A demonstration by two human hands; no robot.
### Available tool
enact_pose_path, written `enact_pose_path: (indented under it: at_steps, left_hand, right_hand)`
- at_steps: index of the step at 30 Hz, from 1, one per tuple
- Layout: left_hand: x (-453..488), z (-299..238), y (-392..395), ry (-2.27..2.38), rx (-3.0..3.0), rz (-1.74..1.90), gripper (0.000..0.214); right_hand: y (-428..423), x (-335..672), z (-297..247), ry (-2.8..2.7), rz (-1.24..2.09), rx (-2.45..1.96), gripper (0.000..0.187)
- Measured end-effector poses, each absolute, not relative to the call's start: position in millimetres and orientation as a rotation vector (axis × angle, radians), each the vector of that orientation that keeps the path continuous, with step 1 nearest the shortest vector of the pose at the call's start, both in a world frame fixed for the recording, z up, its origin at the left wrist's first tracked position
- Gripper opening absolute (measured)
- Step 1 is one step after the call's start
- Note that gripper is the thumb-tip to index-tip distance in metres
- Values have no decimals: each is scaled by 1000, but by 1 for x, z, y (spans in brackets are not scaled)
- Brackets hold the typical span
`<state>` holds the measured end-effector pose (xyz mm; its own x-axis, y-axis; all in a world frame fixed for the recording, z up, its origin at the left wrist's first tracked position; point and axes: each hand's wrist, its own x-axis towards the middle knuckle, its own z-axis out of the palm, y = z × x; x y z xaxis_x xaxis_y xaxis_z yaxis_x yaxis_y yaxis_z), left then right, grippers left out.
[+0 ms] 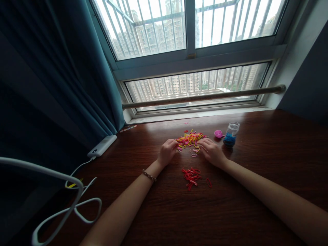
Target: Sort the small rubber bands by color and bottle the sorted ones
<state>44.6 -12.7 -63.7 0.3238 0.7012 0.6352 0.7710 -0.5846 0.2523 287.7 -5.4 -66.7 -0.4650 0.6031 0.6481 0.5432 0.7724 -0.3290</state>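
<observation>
A mixed pile of small rubber bands [191, 138], mostly yellow, pink and red, lies on the brown wooden table [159, 212]. At its left edge is my left hand [168, 152], fingers curled together against the bands; what they pinch, if anything, is too small to make out. My right hand [212, 152] reaches the pile's right edge with its fingers stretched out and slightly apart. Nearer to me, between my forearms, sits a separate heap of red rubber bands [191, 177]. One loose red band [209, 183] lies just right of that heap.
Right of the pile stand a glass jar [231, 135] with blue bands inside and a small pink scoop [218, 134]. A white power bank [102, 146] with a white cable [80, 167] lies at the left, by the blue curtain [102, 102]. A window borders the table's far edge.
</observation>
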Motion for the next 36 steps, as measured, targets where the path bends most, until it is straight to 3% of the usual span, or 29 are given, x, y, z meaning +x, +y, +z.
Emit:
enact_pose_path:
  at_steps: [8, 13, 17, 22, 26, 36]
  left_hand:
    - [85, -57, -47, -567, -2850, -644, 23]
    - [90, -54, -54, -468, -2924, -636, 23]
    - [79, -49, -48, -597, -2915, -731, 20]
    - [50, -50, -24, -1264, -2531, -937, 20]
    - [34, -62, -5, -1609, -2410, -836, 22]
    - [32, -74, 1, -1676, -2511, -683, 25]
  right_hand:
    - [19, 296, -85, -2396, 16, -1022, 38]
    - [22, 295, -90, -2410, 17, -1077, 40]
    - [22, 295, -90, -2402, 20, -1065, 38]
    - [21, 295, -86, -2369, 49, -1040, 33]
    - [19, 295, -83, -2349, 76, -1044, 32]
    - [19, 295, -88, -2353, 29, -1118, 37]
